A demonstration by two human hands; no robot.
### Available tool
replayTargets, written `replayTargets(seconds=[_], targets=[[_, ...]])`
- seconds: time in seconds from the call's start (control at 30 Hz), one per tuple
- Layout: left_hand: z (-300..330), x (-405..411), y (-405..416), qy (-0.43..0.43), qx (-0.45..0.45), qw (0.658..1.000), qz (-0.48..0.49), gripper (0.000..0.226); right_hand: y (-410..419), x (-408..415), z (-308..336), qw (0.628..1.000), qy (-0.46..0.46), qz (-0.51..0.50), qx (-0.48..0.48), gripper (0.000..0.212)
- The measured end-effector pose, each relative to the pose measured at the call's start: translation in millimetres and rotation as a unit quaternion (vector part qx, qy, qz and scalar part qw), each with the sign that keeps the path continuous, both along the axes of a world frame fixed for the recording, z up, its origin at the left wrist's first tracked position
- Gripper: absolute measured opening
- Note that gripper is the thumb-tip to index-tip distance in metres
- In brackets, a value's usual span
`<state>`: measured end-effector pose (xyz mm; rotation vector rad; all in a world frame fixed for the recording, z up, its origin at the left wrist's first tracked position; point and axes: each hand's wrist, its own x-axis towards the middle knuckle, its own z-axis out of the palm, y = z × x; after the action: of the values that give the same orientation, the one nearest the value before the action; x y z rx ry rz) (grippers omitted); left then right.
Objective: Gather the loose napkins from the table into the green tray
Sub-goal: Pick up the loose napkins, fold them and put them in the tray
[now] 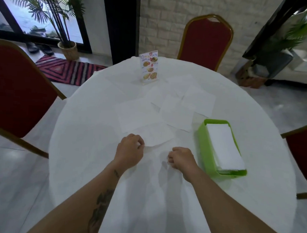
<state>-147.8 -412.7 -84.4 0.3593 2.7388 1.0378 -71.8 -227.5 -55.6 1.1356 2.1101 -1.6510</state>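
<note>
1. Table (94,166) – round, white cloth, creased toward the near edge.
2. Left hand (129,151) – knuckles up, fingers curled in; fingertips pinch the near edge of the closest napkin (156,134). Tattooed forearm runs back toward the near edge.
3. Right hand (180,159) – loose fist resting on the cloth, just right of that napkin's near corner; whether it grips anything, can't tell.
4. Closest napkin – flat on cloth, one corner pointing at the gap btwn the two hands, slightly lifted at the left hand's pinch.
5. Loose napkins (175,112) – several more white sheets spread flat mid-table, overlapping, beyond the hands; hard to count, white on white.
6. Green tray (201,141) – oblong, right side of table, near the right hand but apart from it. Holds a neat stack of folded napkins (223,147) filling most of the inside.
7. Menu stand (149,67) – clear upright holder w/ food pics, far side of table, behind the loose sheets.
8. Red chairs – one at far side (207,41), one at left (18,92), part of one at right (302,152).
9. Striped rug (66,70) on floor, far left; potted palm (67,49) by the window.
</note>
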Motion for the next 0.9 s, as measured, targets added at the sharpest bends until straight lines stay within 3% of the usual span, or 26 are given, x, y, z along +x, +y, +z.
replayTargets(seconds=[0.03,0.23,0.37,0.5,0.67,0.73,0.83,0.9], targets=[[1,12,0,-0.008,0.012,1.0,-0.005,0.008,0,6,-4,0.999,0.002,-0.037,-0.027,0.011],[9,65,-2,-0.108,0.085,0.99,-0.024,0.011,5,34,-19,0.948,0.015,-0.221,-0.227,0.013],[17,82,-6,-0.162,0.093,0.981,-0.053,0.014,11,42,-12,0.94,0.049,-0.23,-0.247,0.013],[20,82,-4,-0.121,0.086,0.988,-0.046,0.025,10,41,8,0.988,0.112,-0.103,-0.034,0.007],[19,77,9,-0.064,0.03,0.993,-0.099,0.038,0,49,26,0.97,0.138,0.045,0.197,0.008],[14,78,11,-0.071,-0.018,0.987,-0.14,0.043,-2,56,27,0.953,0.172,0.051,0.244,0.011],[6,81,10,-0.063,-0.188,0.953,-0.228,0.058,2,65,26,0.95,0.174,0.041,0.257,0.01],[5,79,9,-0.063,-0.218,0.951,-0.209,0.065,7,70,24,0.948,0.154,0.06,0.273,0.016]])
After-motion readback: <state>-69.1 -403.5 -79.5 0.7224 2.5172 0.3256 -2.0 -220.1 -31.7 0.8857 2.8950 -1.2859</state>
